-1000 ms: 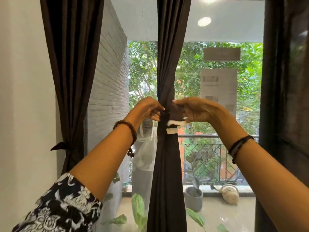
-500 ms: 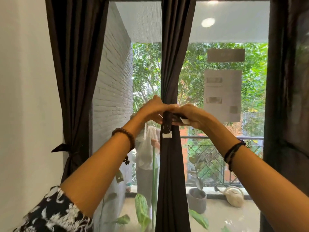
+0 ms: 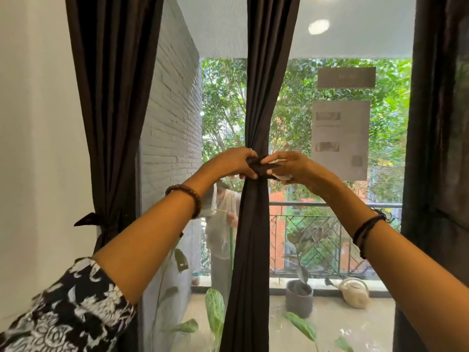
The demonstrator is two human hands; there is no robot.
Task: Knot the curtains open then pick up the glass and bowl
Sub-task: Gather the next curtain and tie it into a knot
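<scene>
The window (image 3: pixel 330 174) fills most of my view, with a balcony, a railing and green trees beyond the glass, and dark curtains hang across it in three places. The left curtain (image 3: pixel 111 123) is already cinched with a tie (image 3: pixel 88 219) low against the wall, so it stands clear of the pane; a third dark panel (image 3: pixel 436 174) hangs at the far right edge. The middle curtain (image 3: pixel 256 237) is the one I am working on: it falls straight from the top, narrows sharply where I have gathered it, then spreads again below. I hold it at that pinch point so the bunched cloth cannot slip loose while the knot forms. My left hand (image 3: pixel 233 162) has its grip curled round a dark strip of fabric (image 3: pixel 256 165), and my right hand (image 3: pixel 291 166) pinches the other side, with a small white tag (image 3: pixel 284 177) showing under its fingers (a label, I would guess). The glass and bowl are nowhere in view, so that step waits.
</scene>
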